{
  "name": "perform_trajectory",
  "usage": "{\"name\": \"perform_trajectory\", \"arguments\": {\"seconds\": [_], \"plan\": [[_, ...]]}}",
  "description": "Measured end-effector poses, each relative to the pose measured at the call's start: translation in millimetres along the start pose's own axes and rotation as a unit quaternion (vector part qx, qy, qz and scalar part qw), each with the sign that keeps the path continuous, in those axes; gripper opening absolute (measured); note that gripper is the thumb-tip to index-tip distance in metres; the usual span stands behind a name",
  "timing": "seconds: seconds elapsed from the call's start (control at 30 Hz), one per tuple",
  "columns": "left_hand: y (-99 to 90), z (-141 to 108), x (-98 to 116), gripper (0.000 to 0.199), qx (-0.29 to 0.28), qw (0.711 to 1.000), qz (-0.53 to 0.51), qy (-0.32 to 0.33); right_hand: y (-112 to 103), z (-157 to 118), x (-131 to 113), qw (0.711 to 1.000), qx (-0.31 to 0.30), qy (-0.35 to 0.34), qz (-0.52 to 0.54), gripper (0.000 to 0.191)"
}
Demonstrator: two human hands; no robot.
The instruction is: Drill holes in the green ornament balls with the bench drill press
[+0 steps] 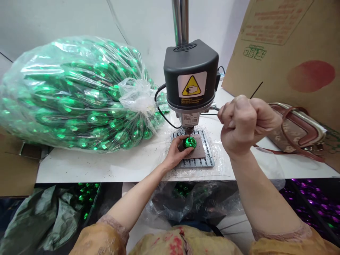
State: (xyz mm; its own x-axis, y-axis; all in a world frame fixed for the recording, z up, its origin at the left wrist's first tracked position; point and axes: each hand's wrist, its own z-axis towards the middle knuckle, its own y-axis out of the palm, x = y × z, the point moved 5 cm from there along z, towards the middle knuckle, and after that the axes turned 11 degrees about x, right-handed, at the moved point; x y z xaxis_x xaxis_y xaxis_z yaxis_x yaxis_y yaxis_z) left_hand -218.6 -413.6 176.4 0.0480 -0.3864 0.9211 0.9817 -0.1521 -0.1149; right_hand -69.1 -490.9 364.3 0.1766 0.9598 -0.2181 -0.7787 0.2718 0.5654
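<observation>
A shiny green faceted ball (191, 142) rests on a flat board (200, 150) over the slotted metal base (209, 162) of a bench drill press (191, 67). My left hand (176, 153) grips the ball between thumb and fingers, under the drill chuck (189, 130). The drill's tip meets or nearly meets the top of the ball; the exact contact is too small to tell. My right hand (243, 122) is closed in a fist around the drill press lever (215, 107), at the right of the machine. Most of that lever is hidden by the fist.
A tied clear plastic bag (79, 95) full of green balls lies at the left. A cardboard box (276, 46) and a brown handbag (297, 131) stand at the right. Dark crumbs dot the white table (106, 166). Purple shiny pieces (313, 202) sit below, at the right.
</observation>
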Motion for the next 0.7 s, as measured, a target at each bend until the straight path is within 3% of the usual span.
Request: {"name": "perform_trajectory", "arguments": {"seconds": [0.23,0.43,0.7], "plan": [[0.3,0.3,-4.1,0.050,0.003,1.000,-0.009,0.010,-2.9,-3.4,1.8,0.999,-0.007,-0.023,0.020,0.048],[1.2,-0.2,-5.3,0.051,-0.002,1.000,-0.021,0.009,-10.8,-9.6,5.2,0.998,0.026,-0.053,0.003,0.050],[0.9,-0.3,-4.6,0.050,0.003,1.000,-0.016,0.006,-15.8,-15.0,3.3,0.998,0.009,-0.064,0.020,0.050]]}}
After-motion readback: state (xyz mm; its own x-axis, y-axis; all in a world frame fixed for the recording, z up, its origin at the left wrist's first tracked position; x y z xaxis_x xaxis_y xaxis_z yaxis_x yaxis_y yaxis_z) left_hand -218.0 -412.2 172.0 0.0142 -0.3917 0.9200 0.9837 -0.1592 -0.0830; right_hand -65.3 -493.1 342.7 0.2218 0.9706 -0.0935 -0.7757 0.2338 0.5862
